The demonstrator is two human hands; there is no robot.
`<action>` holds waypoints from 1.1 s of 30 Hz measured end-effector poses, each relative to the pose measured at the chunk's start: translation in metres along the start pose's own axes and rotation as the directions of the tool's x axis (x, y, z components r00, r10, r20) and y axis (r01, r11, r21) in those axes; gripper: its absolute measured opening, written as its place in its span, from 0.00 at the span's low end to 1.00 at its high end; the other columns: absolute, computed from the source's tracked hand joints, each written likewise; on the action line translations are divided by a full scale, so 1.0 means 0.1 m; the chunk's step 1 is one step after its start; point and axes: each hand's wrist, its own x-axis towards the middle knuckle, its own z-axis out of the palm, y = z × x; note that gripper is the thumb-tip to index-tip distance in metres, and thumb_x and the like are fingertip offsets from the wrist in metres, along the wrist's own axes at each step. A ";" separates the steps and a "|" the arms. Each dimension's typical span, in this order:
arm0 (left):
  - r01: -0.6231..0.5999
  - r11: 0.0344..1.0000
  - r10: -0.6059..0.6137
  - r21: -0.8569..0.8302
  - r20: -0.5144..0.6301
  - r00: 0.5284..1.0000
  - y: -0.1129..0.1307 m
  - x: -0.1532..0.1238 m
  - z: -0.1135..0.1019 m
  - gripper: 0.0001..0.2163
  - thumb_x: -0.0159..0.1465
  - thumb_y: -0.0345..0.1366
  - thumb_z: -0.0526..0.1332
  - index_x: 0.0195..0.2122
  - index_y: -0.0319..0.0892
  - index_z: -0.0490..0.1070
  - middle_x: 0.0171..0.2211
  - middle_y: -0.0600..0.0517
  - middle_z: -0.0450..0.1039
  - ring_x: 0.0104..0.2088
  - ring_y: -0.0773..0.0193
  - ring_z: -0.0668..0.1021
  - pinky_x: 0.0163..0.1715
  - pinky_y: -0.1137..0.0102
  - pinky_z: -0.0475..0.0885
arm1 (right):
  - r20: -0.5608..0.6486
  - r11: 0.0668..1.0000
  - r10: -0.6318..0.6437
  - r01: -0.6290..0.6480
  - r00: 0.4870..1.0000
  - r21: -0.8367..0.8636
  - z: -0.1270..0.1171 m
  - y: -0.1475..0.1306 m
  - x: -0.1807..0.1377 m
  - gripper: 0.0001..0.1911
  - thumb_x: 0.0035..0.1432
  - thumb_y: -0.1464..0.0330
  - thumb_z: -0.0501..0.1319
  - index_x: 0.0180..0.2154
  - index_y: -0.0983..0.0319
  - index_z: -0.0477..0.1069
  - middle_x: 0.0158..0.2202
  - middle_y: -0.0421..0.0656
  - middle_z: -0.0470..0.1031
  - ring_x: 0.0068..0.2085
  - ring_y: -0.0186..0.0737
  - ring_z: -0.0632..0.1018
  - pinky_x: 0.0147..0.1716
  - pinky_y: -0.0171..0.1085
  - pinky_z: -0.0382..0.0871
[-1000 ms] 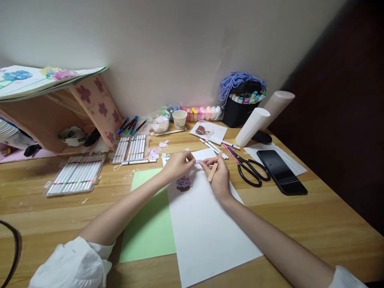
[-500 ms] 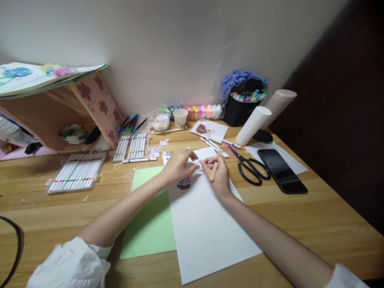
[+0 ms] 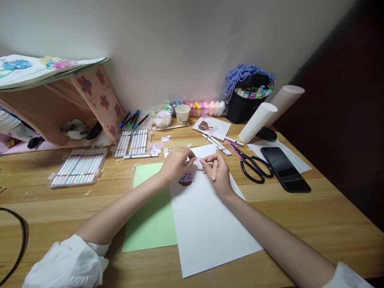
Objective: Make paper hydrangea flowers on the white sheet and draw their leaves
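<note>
Left hand: reaches in over the top of the white sheet, thumb and fingertips drawn narrow, pinching the near side of a small piece.
Right hand: thumb and forefinger also narrow on that piece – the same grasp carries a wooden stick.
Pale piece: small and whitish, between the fingertips of both hands, above the upper part of the white sheet; its exact shape is too small to tell.
Wooden stick: flat, passing through the fingers of the right hand, rounded lower end showing against the palm side.
White sheet: lies under both hands, overlapping a green sheet to its left.
Flower cluster: pink, blue and white bits above a brown base, on the white sheet just below the left hand.
Paper scraps: scattered on the tabletop beyond the left hand, beside a tray of markers.
Scissors: black-handled, right of the right hand, near a dark phone.
Back row: a clear bowl, a paper cup – and, further right, a black marker holder with blue yarn over it.
</note>
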 end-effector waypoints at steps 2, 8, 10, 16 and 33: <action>0.022 0.998 -0.023 -0.053 -0.017 1.000 -0.01 -0.05 -0.01 0.06 0.64 0.34 0.57 0.32 0.41 0.71 0.32 0.50 0.76 0.35 0.61 0.74 0.36 0.68 0.65 | 0.016 1.000 0.000 0.000 1.000 0.009 0.00 -0.01 -0.01 0.14 0.54 0.63 0.64 0.31 0.58 0.59 0.32 0.38 0.70 0.35 0.35 0.75 0.37 0.37 0.70; 0.077 0.982 -0.083 -0.170 -0.028 0.996 -0.02 -0.26 -0.05 0.08 0.64 0.38 0.57 0.31 0.41 0.71 0.30 0.51 0.75 0.32 0.63 0.74 0.36 0.69 0.65 | 0.095 1.000 -0.002 0.002 0.995 0.004 0.03 -0.05 -0.08 0.13 0.54 0.62 0.64 0.31 0.58 0.60 0.32 0.39 0.70 0.36 0.37 0.75 0.37 0.38 0.71; 0.084 0.978 -0.093 -0.190 -0.037 0.995 0.00 -0.33 -0.05 0.09 0.63 0.41 0.58 0.31 0.41 0.71 0.31 0.51 0.75 0.33 0.63 0.73 0.36 0.69 0.65 | 0.116 1.000 -0.016 0.015 0.993 0.008 0.05 -0.07 -0.11 0.13 0.54 0.63 0.64 0.31 0.58 0.60 0.32 0.39 0.70 0.36 0.37 0.75 0.38 0.38 0.70; 0.112 0.969 -0.133 -0.221 -0.083 0.988 0.04 -0.52 -0.01 0.07 0.64 0.37 0.57 0.30 0.42 0.69 0.31 0.52 0.74 0.33 0.64 0.72 0.37 0.69 0.65 | 0.205 1.000 -0.026 0.022 0.978 0.021 0.07 -0.09 -0.20 0.13 0.54 0.63 0.65 0.30 0.58 0.60 0.31 0.39 0.70 0.33 0.37 0.74 0.34 0.38 0.71; 0.216 0.961 -0.212 -0.172 0.042 0.976 -0.01 -0.93 0.03 0.04 0.60 0.33 0.57 0.28 0.42 0.67 0.27 0.53 0.71 0.32 0.63 0.70 0.34 0.67 0.63 | 0.262 0.996 -0.071 0.056 0.962 0.065 0.02 -0.19 -0.33 0.22 0.64 0.52 0.45 0.35 0.57 0.70 0.23 0.40 0.67 0.25 0.39 0.70 0.28 0.40 0.65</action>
